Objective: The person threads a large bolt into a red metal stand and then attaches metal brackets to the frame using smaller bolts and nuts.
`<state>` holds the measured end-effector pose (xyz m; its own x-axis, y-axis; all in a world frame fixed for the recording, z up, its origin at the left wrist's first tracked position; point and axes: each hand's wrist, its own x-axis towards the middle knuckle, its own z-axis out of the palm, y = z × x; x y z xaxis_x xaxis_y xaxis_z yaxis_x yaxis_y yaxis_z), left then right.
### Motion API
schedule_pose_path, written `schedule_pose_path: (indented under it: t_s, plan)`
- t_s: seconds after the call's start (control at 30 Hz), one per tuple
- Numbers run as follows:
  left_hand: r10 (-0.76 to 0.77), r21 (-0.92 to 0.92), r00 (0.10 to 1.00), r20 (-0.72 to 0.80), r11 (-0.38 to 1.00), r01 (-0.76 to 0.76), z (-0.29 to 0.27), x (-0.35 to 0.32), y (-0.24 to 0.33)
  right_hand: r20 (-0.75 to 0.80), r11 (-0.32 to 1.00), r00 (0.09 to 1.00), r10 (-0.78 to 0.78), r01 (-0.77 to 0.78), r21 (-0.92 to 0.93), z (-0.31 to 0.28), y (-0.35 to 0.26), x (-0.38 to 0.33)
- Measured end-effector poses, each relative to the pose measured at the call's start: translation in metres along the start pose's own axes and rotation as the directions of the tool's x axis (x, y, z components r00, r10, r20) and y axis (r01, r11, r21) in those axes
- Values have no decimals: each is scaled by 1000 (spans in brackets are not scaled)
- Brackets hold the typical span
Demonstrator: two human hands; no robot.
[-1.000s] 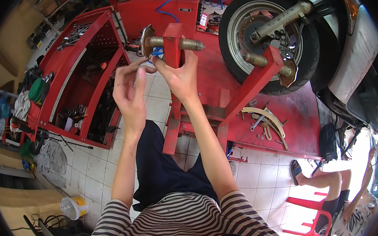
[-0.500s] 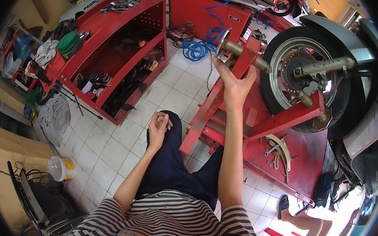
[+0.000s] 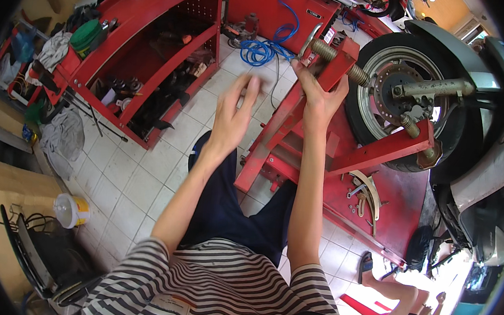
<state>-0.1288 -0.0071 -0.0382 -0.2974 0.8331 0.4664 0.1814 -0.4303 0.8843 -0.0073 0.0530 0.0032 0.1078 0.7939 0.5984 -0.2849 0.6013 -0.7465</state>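
Item: red steel stand (image 3: 329, 75), carrying a threaded brass-coloured rod (image 3: 336, 60) through its top block.

Handling advice: the block is best kept steady under a firm grip while the free hand is brought in square to the rod's near end.

Right hand (image 3: 319, 94): closed around the block, just below the rod.

Left hand (image 3: 234, 117): blurred, fingers loosely spread, nothing held, near the stand's left.

Beyond the right hand: motorcycle wheel (image 3: 398, 104).
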Motion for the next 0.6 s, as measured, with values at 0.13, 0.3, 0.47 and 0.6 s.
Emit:
schedule_pose_path:
  t_s: [0.13,0.3,0.47,0.6]
  plan:
    - [154,-1,982,111,988,-154,17,49,49,65,993,997,-30,38,-115,-7,-2,3]
    - [337,-181,941,5,926,-331,31,64,62,43,998,998,-37,38,-40,1,-4,2]
    - [359,-573,924,134,789,-224,10,48,74,45,991,994,-104,107,-86,-5,1,3]
    - [203,19,975,-90,979,-202,9,51,71,67,990,998,-22,31,-140,-6,-2,2]
